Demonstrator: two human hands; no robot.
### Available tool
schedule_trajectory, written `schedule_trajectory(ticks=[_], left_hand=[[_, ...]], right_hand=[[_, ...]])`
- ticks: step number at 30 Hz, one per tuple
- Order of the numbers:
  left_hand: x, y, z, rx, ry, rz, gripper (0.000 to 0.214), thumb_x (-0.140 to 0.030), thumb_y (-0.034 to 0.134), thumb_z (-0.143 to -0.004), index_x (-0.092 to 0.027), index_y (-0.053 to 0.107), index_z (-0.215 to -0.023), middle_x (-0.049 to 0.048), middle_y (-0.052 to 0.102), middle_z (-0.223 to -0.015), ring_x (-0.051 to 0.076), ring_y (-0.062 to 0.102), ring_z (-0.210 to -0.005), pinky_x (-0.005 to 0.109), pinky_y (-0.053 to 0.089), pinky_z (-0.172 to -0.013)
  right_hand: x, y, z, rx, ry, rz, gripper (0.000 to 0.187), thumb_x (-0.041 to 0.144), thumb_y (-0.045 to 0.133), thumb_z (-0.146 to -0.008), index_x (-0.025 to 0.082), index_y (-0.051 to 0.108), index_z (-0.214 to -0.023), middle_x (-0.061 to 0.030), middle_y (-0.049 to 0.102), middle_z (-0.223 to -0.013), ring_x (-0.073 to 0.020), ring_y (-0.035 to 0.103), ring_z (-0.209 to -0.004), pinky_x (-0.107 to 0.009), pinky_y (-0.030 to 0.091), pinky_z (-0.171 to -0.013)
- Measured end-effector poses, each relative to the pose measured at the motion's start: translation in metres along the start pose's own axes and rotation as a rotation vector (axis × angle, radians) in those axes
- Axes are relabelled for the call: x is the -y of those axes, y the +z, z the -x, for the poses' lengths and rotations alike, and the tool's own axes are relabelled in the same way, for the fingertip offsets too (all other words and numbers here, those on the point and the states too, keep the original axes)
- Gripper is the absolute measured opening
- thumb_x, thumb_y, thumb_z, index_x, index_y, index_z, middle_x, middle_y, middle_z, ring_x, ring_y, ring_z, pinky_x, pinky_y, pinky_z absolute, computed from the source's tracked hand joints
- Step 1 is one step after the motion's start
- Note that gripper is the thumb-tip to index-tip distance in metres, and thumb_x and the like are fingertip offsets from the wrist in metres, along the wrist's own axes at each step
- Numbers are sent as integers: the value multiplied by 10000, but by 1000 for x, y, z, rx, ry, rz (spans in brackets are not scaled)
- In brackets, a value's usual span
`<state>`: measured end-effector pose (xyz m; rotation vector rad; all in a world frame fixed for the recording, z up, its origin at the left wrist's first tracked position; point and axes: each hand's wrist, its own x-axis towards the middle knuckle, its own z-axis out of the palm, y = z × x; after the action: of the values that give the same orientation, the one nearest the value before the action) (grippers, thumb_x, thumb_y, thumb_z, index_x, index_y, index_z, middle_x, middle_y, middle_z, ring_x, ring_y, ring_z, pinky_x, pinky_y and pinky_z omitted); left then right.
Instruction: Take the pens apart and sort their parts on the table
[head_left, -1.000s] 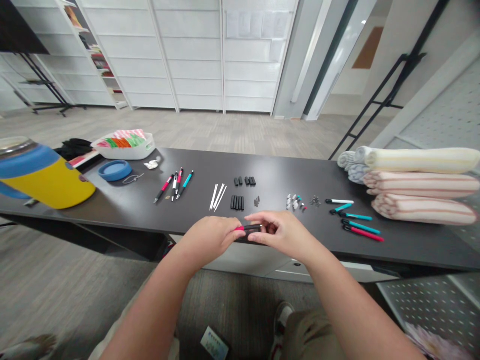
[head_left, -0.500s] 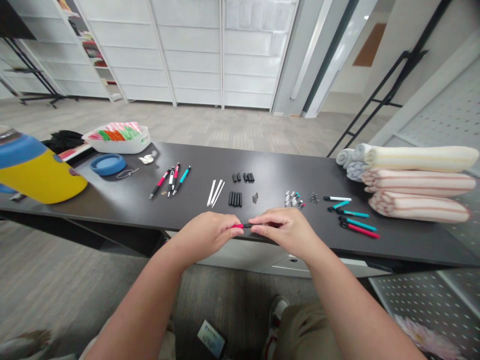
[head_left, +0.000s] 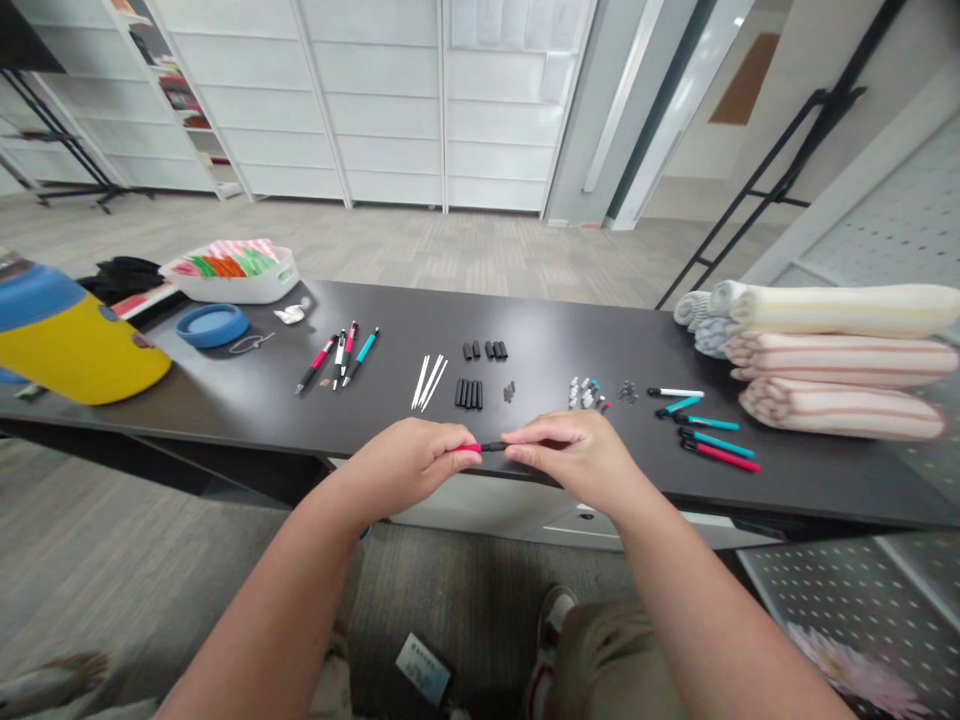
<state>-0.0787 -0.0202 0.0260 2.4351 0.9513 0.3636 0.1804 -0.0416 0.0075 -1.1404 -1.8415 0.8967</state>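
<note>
Over the counter's front edge, my left hand (head_left: 416,455) is closed on the red barrel of a pen (head_left: 471,447). My right hand (head_left: 574,447) pinches the pen's black end between thumb and fingers. The pen lies level between both hands, its ends hidden by the fingers. Just beyond are several black rubber grips (head_left: 469,394), more short black pieces (head_left: 496,350) and white refills (head_left: 429,382). Small dark tips (head_left: 509,391), white and coloured pen parts (head_left: 585,393) and tiny springs (head_left: 627,391) are grouped nearby.
Assembled-looking pens (head_left: 341,355) lie left; coloured barrels (head_left: 716,443) lie right beside rolled towels (head_left: 840,355). A white basket (head_left: 247,288), blue lid (head_left: 212,325) and yellow-and-blue container (head_left: 82,340) stand at the left. The dark counter (head_left: 390,310) has its front edge beneath my hands.
A little more of the pen's black part shows between my hands, which have moved slightly apart. Both keep hold of the pen. The view has shifted a little.
</note>
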Motion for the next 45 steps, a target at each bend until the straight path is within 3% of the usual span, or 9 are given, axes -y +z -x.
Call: schedule_trajectory(ticks=[5, 10, 15, 20, 28, 34, 39, 43, 45], left_hand=[[10, -12, 12, -15, -68, 65, 280, -389, 526, -1062, -214, 697, -924, -21, 702, -814, 149, 626, -754, 246, 387, -697], [32, -27, 40, -161, -210, 109, 390, -478, 485, -1056, -194, 626, -828, -40, 577, -692, 132, 527, -653, 231, 363, -622], [33, -25, 42, -196, -225, 120, 369, -474, 474, -1055, -197, 631, -869, -39, 590, -721, 134, 545, -682, 229, 384, -647], [30, -21, 39, -243, -188, 136, 372, -463, 452, -1061, -189, 648, -904, -23, 631, -761, 146, 569, -714, 236, 401, -673], [25, -8, 36, -308, -139, 81, 306, -406, 482, -1063, -193, 656, -931, -28, 644, -763, 143, 579, -710, 255, 369, -671], [22, -6, 34, -345, -146, 49, 269, -384, 470, -1063, -205, 647, -969, -13, 663, -772, 153, 603, -689, 263, 385, -667], [16, 0, 31, -392, -187, 14, 218, -378, 493, -1061, -220, 622, -1134, 11, 710, -837, 183, 663, -709, 268, 400, -648], [14, 5, 27, -402, -157, -56, 214, -370, 472, -1083, -222, 621, -1122, 31, 748, -935, 200, 702, -780, 279, 441, -685], [14, 8, 23, -405, -122, -143, 222, -361, 467, -1094, -224, 631, -1155, 45, 761, -1029, 212, 718, -890, 289, 474, -753]], right_hand=[[-12, -10, 6, -94, 89, -73, 214, 440, 840, -841, 242, 869, -917, -64, 822, -855, -175, 708, -655, -278, 568, -600], [-23, -20, 12, -243, 150, -94, 337, 509, 816, -847, 198, 845, -975, -67, 795, -798, -146, 632, -544, -274, 540, -509], [-14, -5, 12, -299, 97, 56, 319, 484, 686, -953, 223, 812, -1087, -50, 790, -825, -183, 720, -678, -302, 592, -638], [5, -5, -8, -421, 106, 400, 232, 425, 678, -949, 249, 790, -1051, -56, 819, -938, -231, 769, -805, -360, 599, -775], [2, -30, -112, -113, 188, 1057, 123, 280, 681, -951, 208, 742, -1030, -115, 797, -970, -271, 729, -914, -345, 501, -787], [-22, -34, -149, 52, 179, 1044, 91, 211, 767, -873, 215, 773, -964, -74, 801, -930, -224, 718, -875, -297, 477, -748], [-18, -40, -140, 75, 151, 963, 115, 200, 789, -860, 229, 778, -970, -25, 816, -936, -187, 727, -853, -270, 487, -763], [2, -38, -107, -45, 114, 915, 156, 237, 651, -978, 219, 759, -1089, -58, 814, -1054, -203, 737, -935, -291, 496, -818], [13, -31, -84, -154, 64, 765, 247, 358, 550, -1050, 221, 749, -1102, -54, 812, -986, -191, 738, -843, -291, 502, -781]])
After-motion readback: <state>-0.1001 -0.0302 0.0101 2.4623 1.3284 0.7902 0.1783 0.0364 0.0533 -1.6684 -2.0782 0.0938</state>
